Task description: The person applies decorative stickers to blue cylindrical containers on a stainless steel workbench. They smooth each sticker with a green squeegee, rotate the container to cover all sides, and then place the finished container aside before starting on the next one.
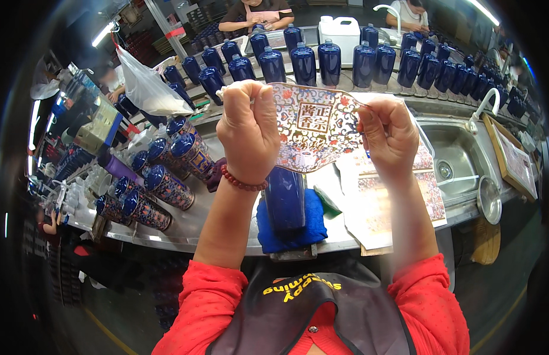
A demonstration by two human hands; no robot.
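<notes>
A thin floral decal (pixel 292 112) with a framed panel of characters is stretched between my two hands. My left hand (pixel 248 130) pinches its left edge, and my right hand (pixel 388 136) pinches its right edge. Just below and partly behind it, a plain dark blue bottle (pixel 284 204) lies on a folded blue cloth (pixel 268 234); the decal hides its far end. To the right of the bottle, printed decal sheets (pixel 399 204) lie on the metal worktop, and a green piece (pixel 328 204) rests beside the cloth.
Several decorated bottles (pixel 168 186) stand at left. Rows of plain blue bottles (pixel 303 64) line the far side, with a white jug (pixel 345 50) among them. A sink (pixel 458 157), its tap (pixel 486 100) and a metal bowl (pixel 489 200) are at right. People work across the bench.
</notes>
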